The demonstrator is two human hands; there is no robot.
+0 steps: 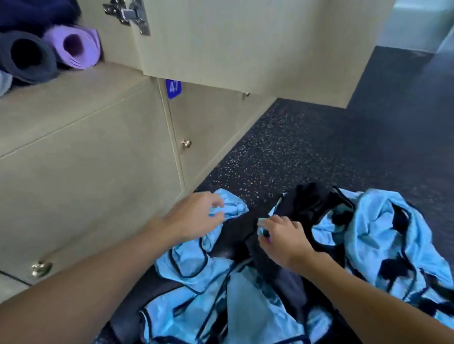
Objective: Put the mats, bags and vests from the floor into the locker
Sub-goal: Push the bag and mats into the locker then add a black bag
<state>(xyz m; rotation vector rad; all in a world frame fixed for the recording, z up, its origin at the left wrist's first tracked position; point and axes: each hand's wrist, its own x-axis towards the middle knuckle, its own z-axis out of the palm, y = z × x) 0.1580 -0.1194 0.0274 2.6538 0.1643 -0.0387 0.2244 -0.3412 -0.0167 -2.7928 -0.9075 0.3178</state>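
Covering the rm is a dark speckled rubber floor, w/ a beige locker bank along the L. Light-blue vests w/ dark trim lie heaped on it, a black bag tangled among them. L hand is over one vest's edge, fingers loosely bent, holding nothing. R hand pinches the black bag's fabric. Upper locker is open, its door swung out, hinge showing. Inside, a purple mat & dark grey mat lie rolled side by side, a dark blue bundle above them. Lower doors are shut w/ round knobs & a blue tag reading 47.
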